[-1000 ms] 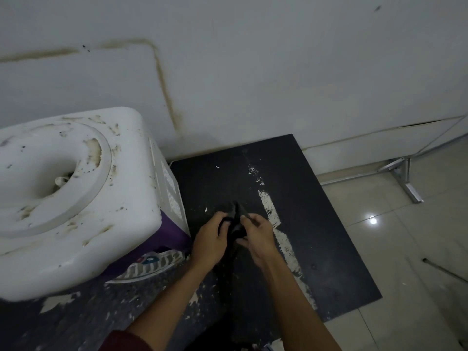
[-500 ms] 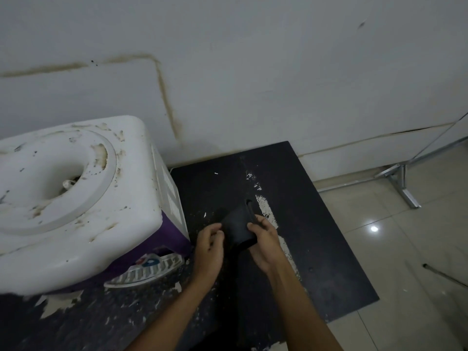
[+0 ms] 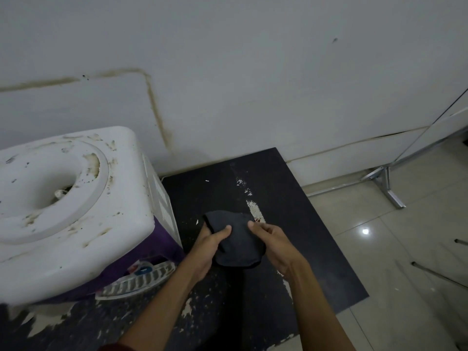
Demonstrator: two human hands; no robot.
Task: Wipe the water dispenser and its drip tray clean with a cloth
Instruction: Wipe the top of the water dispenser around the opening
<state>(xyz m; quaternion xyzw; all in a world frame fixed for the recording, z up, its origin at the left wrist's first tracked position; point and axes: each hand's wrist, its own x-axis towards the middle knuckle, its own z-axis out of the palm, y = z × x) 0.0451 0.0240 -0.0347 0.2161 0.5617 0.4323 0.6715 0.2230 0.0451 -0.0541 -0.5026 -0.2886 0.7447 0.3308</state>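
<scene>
A stained pale wall (image 3: 253, 72) backs the scene as you stand over a scuffed black tabletop (image 3: 291, 224), its coating flaked off in pale streaks. On its left side sits the white water dispenser (image 3: 76, 211), the top ring and bottle well smeared with brown grime and dark specks, a purple band round the lower body. At its front foot the slotted white drip tray (image 3: 136, 282) juts toward you, just left of your forearm. Both look unwiped, so the job appears to be at its very start. Held above the tabletop, to the right of the dispenser, is the dark cloth (image 3: 235, 244), bunched into a loose pad. Your left hand (image 3: 205, 249) grips its left edge, thumb on top and fingers underneath. Your right hand (image 3: 276, 247) pinches the right edge, thumb tip on the fabric, fingers hidden beneath. The hands are close together, the cloth bridging them. Expect the cloth to be light, soft and limp: it will likely sag and unfold unless you gather it into a firm wad in one palm. The dispenser looks like hard, smooth plastic and may shift under pressure, so brace its side with your free hand. The drip tray seems thin and loose-fitting, best taken by its outer rim.
</scene>
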